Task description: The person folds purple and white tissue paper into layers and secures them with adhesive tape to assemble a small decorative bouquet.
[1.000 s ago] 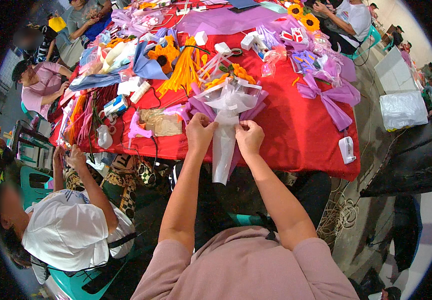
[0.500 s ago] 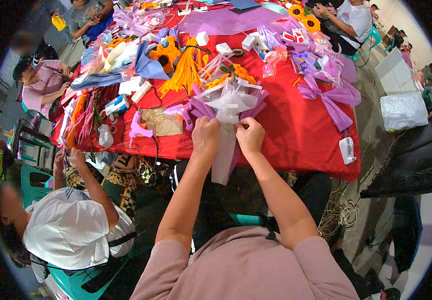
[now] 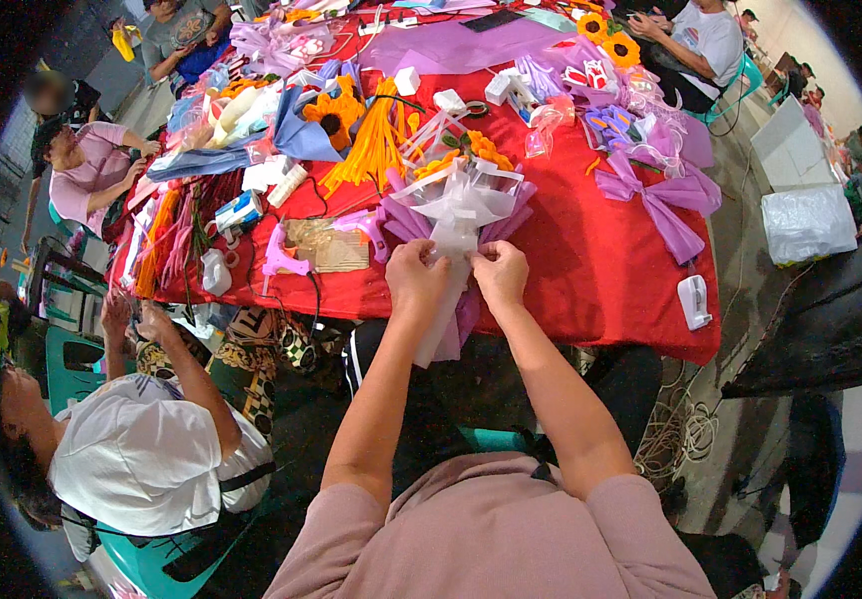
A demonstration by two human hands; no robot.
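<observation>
A bouquet (image 3: pixel 471 200) lies on the red-covered table in front of me, its orange flower (image 3: pixel 489 150) at the far end. White translucent wrapping (image 3: pixel 439 334) covers its front, over purple wrapping that shows at both sides. Its narrow tail points toward me, past the table edge. My left hand (image 3: pixel 416 280) is closed on the left edge of the white wrapping, thumb on top. On the right edge, my right hand (image 3: pixel 501 275) pinches the same wrapping at the bouquet's neck. The fingers' undersides are hidden.
Pink-purple glue guns (image 3: pixel 283 255) lie by a cardboard piece (image 3: pixel 341 247) left of the bouquet. Beyond are orange fuzzy stems (image 3: pixel 376 135). A white tape dispenser (image 3: pixel 693 301) sits at the right corner. A person in white (image 3: pixel 146 454) works close on my left.
The white wrapping's tail has swung left and looks folded narrower, with more purple showing beside it. My left hand has turned slightly, its thumb now over the wrapping. The right hand barely moved.
</observation>
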